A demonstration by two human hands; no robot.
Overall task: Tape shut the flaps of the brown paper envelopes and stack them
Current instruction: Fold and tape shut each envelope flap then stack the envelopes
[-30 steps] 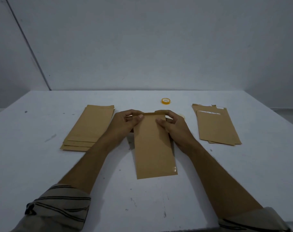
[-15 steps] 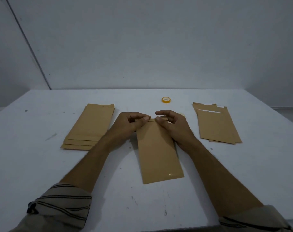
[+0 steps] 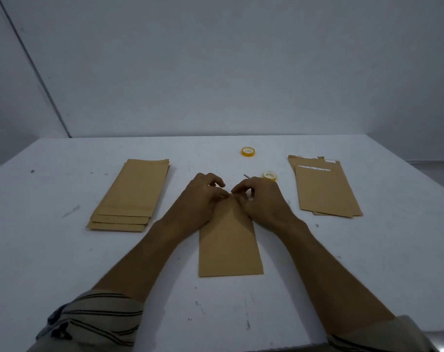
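Observation:
A brown paper envelope (image 3: 229, 246) lies lengthwise in the middle of the white table (image 3: 368, 262). My left hand (image 3: 203, 196) and my right hand (image 3: 260, 199) meet over its far end, fingers curled, and pinch the top edge where the flap is; the flap itself is hidden under them. A stack of brown envelopes (image 3: 130, 196) lies to the left. Another pile of envelopes (image 3: 325, 189), some with open flaps, lies to the right. One yellow tape roll (image 3: 269, 175) sits just behind my right hand, a second tape roll (image 3: 248, 151) farther back.
A thin grey pointed object (image 3: 246, 176) pokes out behind my right hand; I cannot tell what it is. The table's far edge meets a plain grey wall (image 3: 215, 72). Small dark marks dot the tabletop.
The envelope has slid nearer to me and straightened. Both hands have come together at the middle of its top edge. A second tape roll now shows behind my right hand.

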